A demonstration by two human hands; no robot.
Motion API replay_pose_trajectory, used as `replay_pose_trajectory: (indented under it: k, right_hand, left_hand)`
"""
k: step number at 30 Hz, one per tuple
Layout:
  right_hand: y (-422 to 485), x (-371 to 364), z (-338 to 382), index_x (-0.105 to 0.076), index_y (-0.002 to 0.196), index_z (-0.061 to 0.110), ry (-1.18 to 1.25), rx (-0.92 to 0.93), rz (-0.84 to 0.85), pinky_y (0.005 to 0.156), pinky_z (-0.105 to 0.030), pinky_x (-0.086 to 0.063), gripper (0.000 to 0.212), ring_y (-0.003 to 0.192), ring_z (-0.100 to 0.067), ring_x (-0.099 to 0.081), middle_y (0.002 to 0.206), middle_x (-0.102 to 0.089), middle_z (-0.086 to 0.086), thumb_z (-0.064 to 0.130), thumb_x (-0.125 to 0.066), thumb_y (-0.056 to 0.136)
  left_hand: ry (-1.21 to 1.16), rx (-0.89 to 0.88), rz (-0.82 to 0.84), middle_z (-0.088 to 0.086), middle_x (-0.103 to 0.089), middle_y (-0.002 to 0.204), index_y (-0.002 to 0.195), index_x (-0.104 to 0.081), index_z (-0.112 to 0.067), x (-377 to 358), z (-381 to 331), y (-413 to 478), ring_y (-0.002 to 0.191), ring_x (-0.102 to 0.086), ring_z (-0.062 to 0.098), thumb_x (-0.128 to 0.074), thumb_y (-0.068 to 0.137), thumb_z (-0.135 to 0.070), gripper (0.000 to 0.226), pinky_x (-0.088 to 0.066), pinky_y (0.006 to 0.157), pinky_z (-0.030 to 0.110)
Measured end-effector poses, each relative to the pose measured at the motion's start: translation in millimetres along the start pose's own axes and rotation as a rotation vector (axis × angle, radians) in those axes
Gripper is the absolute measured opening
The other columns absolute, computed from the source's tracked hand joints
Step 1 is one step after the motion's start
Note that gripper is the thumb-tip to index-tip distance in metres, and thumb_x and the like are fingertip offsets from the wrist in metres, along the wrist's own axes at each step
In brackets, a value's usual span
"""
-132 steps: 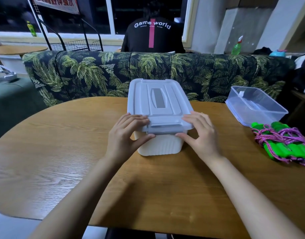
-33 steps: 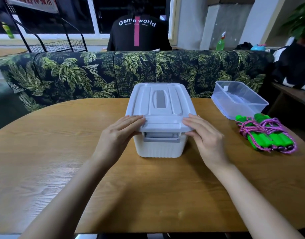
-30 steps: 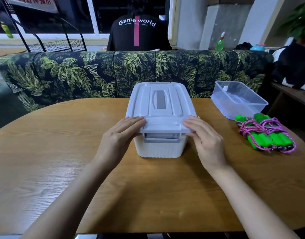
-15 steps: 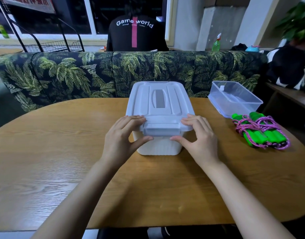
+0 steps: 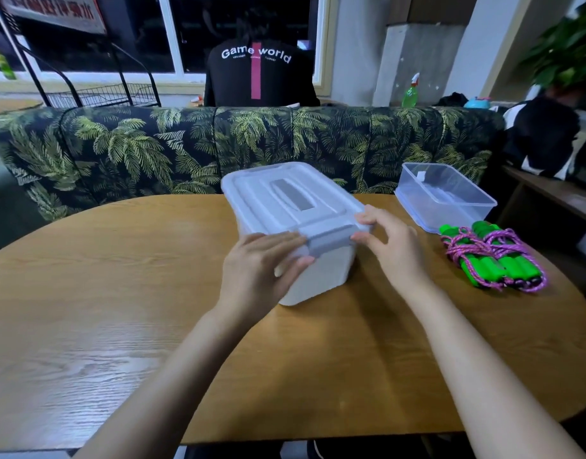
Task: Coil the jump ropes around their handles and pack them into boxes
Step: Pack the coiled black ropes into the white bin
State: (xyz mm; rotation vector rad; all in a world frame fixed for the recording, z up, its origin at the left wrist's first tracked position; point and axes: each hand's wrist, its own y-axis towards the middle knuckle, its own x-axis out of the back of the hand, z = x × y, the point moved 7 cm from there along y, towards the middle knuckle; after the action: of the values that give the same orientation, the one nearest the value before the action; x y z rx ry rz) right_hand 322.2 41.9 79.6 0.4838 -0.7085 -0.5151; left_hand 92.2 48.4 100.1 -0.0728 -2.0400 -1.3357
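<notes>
The oval wooden table (image 5: 119,293) runs across in front of you, with a palm-leaf print sofa (image 5: 136,150) along its far edge. Your left hand (image 5: 258,270) grips the near left corner of the white lidded plastic storage box (image 5: 285,200): its fingers lie over the lid's edge and the thumb presses the box's front wall below. The box stands at the table's centre, lid on, turned at an angle so its near end points toward the right. On that near end sits the grey latch (image 5: 331,240), between your 2 hands. Your right hand (image 5: 394,250) pinches the box's near right corner, curled fingers on the lid's rim and the thumb at the latch's end. Farther right, an open clear plastic container (image 5: 464,217) stands near the table's far edge. Just beside it, on its near side, lies the bundle of green-handled jump ropes (image 5: 493,260), wound in pink-and-purple cord, outside both boxes.
</notes>
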Motion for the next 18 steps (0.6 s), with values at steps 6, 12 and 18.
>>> replay_pose_trajectory:
  k: [6, 12, 18]
  right_hand:
    - [53, 4, 7, -0.071, 0.094, 0.007, -0.323, -0.254, 0.408, 0.092, -0.028, -0.042, 0.019, 0.121, -0.029, -0.055, 0.118, -0.069, -0.009, 0.017, -0.055, 0.099]
    - [24, -58, 33, 0.006, 0.153, -0.005, -0.442, -0.508, 0.494, 0.121, -0.046, -0.009, 0.114, 0.152, -0.034, 0.009, 0.163, 0.014, -0.02, 0.078, -0.037, 0.088]
    - [54, -51, 11, 0.009, 0.156, 0.006, -0.47, -0.465, 0.589, 0.121, -0.055, 0.002, 0.104, 0.152, -0.026, 0.013, 0.164, 0.018, -0.006, 0.073, -0.038, 0.091]
  left_hand:
    - [-0.283, 0.278, 0.272, 0.006, -0.058, 0.139, 0.131, -0.064, -0.014, -15, 61, 43, 0.132, -0.045, 0.007, -0.039, 0.1, -0.039, 0.047, -0.028, 0.112, 0.031]
    - [0.164, 0.325, 0.322, -0.003, -0.048, 0.15, 0.138, -0.056, -0.032, -27, 96, 32, 0.141, -0.038, 0.022, -0.01, 0.092, -0.058, 0.071, -0.016, 0.116, 0.045]
    - [0.091, 0.095, 0.172, -0.003, -0.076, 0.097, 0.101, -0.078, -0.024, -2, 66, 32, 0.086, -0.048, 0.011, -0.031, 0.099, -0.048, 0.053, -0.033, 0.086, 0.037]
